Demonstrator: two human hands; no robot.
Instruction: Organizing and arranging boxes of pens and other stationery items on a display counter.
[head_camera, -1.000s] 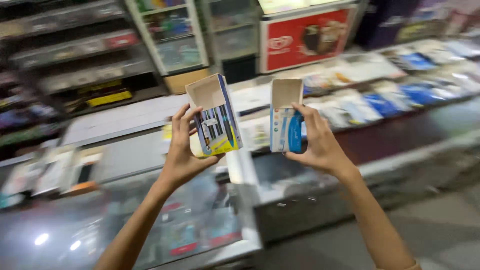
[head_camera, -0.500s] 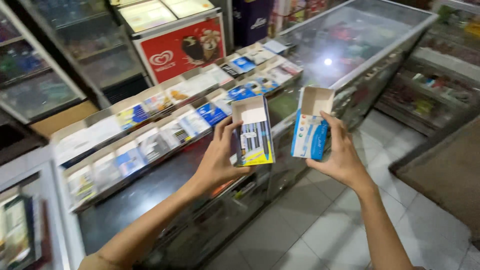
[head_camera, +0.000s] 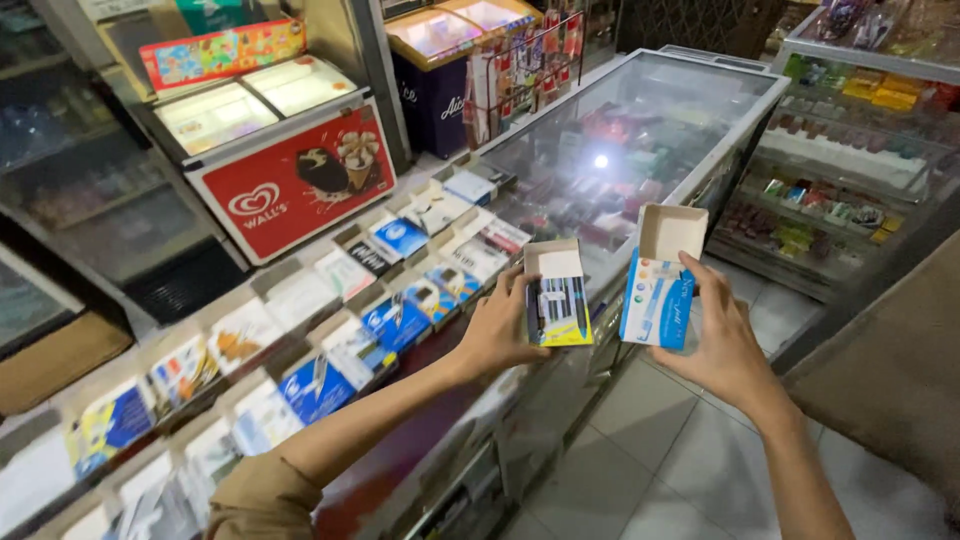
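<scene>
**Two open pen boxes held up over the shop counter**

Head view. Gripping one box apiece: left hand (head_camera: 497, 330) closed around a yellow-and-blue pen box (head_camera: 559, 297), fingers at its left edge and thumb low on the front; right hand (head_camera: 728, 345) closed around a blue-and-white pen box (head_camera: 657, 298), thumb on the face, fingers behind. Both boxes upright, top flaps open, held side by side and apart, above the near edge of the glass counter (head_camera: 640, 130). Pens visible through the front of the left box; contents of the right box not discernible.

As for progress: both boxes lifted and opened, neither set down among the rows of display boxes (head_camera: 330, 340) lining the counter top to the left. Nothing taken out, as far as can be seen.

Pose: both arms stretched forward and slightly raised, left forearm crossing over the counter, right forearm over the tiled floor (head_camera: 660, 470). Palms turned inward, toward each other. Red ice-cream freezer (head_camera: 290, 185) well behind.
</scene>
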